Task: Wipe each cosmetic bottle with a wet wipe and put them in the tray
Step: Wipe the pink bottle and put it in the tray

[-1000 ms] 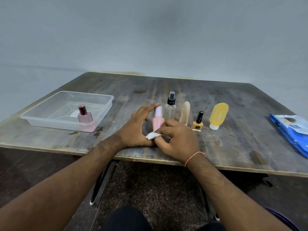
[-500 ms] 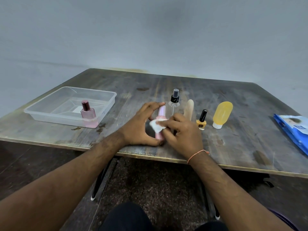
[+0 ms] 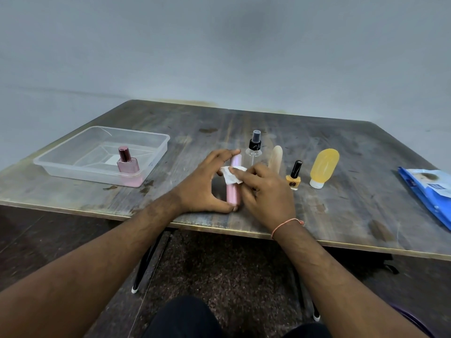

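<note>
Left hand point(image 3: 203, 184) holding the pink bottle point(image 3: 233, 189) end to end — thumb at its near base, fingers curled over its far cap — just above the wooden table point(image 3: 341, 215), near the front edge. Right hand point(image 3: 264, 191) pinching a white wet wipe point(image 3: 230, 175) against the upper part of the pink bottle, fingers bent over it. Behind the hands, standing in a row running to the right: clear spray bottle point(image 3: 253, 150) with black nozzle, pale beige tube point(image 3: 276, 157), small orange nail polish point(image 3: 294, 178) with black cap, yellow squeeze bottle point(image 3: 323, 167) resting on its white cap. At far left, clear plastic tray point(image 3: 73, 167) on the table, with a pink perfume bottle point(image 3: 127, 162) upright in its near right corner. At the right edge, well apart from the row — blue wipes pack point(image 3: 429, 189), lying flat. Thin orange thread round the right wrist.
</note>
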{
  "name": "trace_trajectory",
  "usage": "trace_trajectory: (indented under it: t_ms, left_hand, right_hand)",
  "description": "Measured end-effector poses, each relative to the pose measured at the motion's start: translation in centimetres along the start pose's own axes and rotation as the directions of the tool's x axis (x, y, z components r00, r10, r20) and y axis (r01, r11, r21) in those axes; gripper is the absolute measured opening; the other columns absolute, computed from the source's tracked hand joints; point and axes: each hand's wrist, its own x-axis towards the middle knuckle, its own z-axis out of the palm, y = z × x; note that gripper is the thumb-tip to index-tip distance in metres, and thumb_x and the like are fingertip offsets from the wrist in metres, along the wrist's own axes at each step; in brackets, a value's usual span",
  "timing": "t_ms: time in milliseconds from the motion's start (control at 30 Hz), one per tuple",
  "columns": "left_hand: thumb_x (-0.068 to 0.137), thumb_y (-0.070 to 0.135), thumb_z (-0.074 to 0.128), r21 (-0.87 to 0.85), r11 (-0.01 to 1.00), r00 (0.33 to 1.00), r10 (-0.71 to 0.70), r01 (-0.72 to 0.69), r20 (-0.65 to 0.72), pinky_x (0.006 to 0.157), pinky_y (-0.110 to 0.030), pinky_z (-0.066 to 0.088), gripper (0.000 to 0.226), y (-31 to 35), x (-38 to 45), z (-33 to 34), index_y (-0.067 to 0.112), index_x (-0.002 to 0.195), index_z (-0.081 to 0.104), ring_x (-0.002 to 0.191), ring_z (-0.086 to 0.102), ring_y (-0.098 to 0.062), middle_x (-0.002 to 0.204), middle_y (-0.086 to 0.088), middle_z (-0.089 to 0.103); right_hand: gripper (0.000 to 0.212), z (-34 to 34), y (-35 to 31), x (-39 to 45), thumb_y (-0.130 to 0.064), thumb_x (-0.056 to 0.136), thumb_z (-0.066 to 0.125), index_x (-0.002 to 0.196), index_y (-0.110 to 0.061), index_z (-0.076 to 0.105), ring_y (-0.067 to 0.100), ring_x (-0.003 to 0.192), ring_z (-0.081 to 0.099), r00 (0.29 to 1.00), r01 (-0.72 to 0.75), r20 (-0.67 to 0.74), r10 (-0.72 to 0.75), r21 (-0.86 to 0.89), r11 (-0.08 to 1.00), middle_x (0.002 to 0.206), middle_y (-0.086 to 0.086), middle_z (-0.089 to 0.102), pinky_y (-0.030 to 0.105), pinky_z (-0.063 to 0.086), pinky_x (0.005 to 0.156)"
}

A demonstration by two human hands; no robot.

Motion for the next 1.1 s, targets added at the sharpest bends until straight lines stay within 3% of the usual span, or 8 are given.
trace_trajectory:
  t_ms: [67,200,300,567,700,867,1000,1100]
  left_hand:
    - [0.064,0.024,0.103,0.014,1.000,1.000,-0.002,0.002,-0.016,0.103,-0.016,0.047,0.123,-0.4,0.0,0.1,0.031,0.164,0.033,0.128,0.051,-0.002,0.155,0.014,0.038]
    - [0.064,0.022,0.102,0.018,0.999,0.999,-0.026,0.027,-0.029,0.079,-0.008,0.044,0.123,-1.3,0.1,0.3,0.031,0.165,0.032,0.110,0.054,-0.012,0.147,0.015,0.043]
    - [0.065,0.025,0.099,0.002,0.999,0.999,-0.043,0.043,-0.029,0.080,-0.008,0.043,0.122,-1.3,0.1,0.3,0.032,0.165,0.031,0.109,0.055,-0.013,0.147,0.015,0.046]
    - [0.064,0.022,0.103,-0.049,0.992,0.993,-0.117,0.117,-0.012,0.082,-0.009,0.045,0.124,-1.3,0.0,0.3,0.034,0.164,0.032,0.112,0.058,-0.007,0.127,0.042,0.049]
    - [0.064,0.021,0.102,-0.045,0.991,0.992,-0.127,0.127,-0.007,0.081,-0.010,0.045,0.122,-1.4,0.0,0.3,0.036,0.163,0.032,0.111,0.058,-0.009,0.134,0.034,0.052]
    - [0.064,0.017,0.100,-0.038,0.992,0.993,-0.121,0.121,-0.012,0.081,-0.009,0.044,0.121,-1.3,0.2,0.3,0.038,0.162,0.032,0.113,0.058,-0.010,0.143,0.027,0.050]
    - [0.065,0.019,0.101,-0.055,0.989,0.990,-0.137,0.136,-0.020,0.080,-0.011,0.044,0.122,-1.4,0.2,0.4,0.038,0.163,0.031,0.113,0.059,-0.009,0.137,0.021,0.055]
    - [0.064,0.022,0.100,-0.046,0.988,0.988,-0.151,0.151,-0.015,0.081,-0.013,0.045,0.123,-1.4,0.2,0.3,0.043,0.162,0.029,0.117,0.057,-0.009,0.145,0.018,0.052]
  right_hand:
    - [0.030,-0.1,-0.2,-0.1,-0.031,0.092,0.063,0.114,-0.036,0.083,0.014,0.069,0.062,0.999,-0.030,0.040,0.028,0.061,0.998,0.086,-0.010,0.063,0.034,0.050,0.055]
    - [0.030,-0.6,-0.8,-0.5,-0.040,0.082,0.057,0.091,-0.034,0.085,0.007,0.067,0.058,0.983,-0.018,0.186,0.004,0.072,0.997,0.073,-0.016,0.057,0.030,0.045,0.055]
    - [0.030,-0.7,-0.8,-0.4,-0.040,0.081,0.056,0.088,-0.033,0.085,0.009,0.069,0.061,0.979,-0.016,0.205,0.001,0.068,0.998,0.074,-0.012,0.064,0.034,0.050,0.058]
    - [0.036,-0.1,0.5,0.1,-0.028,0.093,0.060,0.122,-0.035,0.080,0.012,0.070,0.061,0.991,-0.131,0.018,0.130,0.077,0.988,0.086,-0.010,0.066,0.036,0.053,0.060]
    - [0.026,-0.2,0.4,-0.1,-0.041,0.088,0.063,0.102,-0.037,0.084,0.009,0.072,0.065,0.977,-0.204,0.095,0.189,0.191,0.960,0.083,-0.012,0.071,0.038,0.055,0.065]
    - [0.016,-0.5,0.3,-0.2,-0.037,0.078,0.065,0.075,-0.028,0.079,0.012,0.068,0.067,0.944,-0.229,0.297,0.146,0.265,0.937,0.072,-0.010,0.073,0.042,0.056,0.066]
    - [0.022,0.1,0.6,-0.1,-0.041,0.082,0.064,0.089,-0.035,0.084,0.012,0.073,0.066,0.958,-0.266,0.182,0.222,0.278,0.923,0.082,-0.011,0.075,0.039,0.056,0.068]
    - [0.026,0.2,1.2,0.2,-0.027,0.094,0.068,0.111,-0.040,0.083,0.008,0.073,0.063,0.964,-0.266,0.084,0.253,0.265,0.927,0.091,-0.012,0.075,0.032,0.052,0.067]
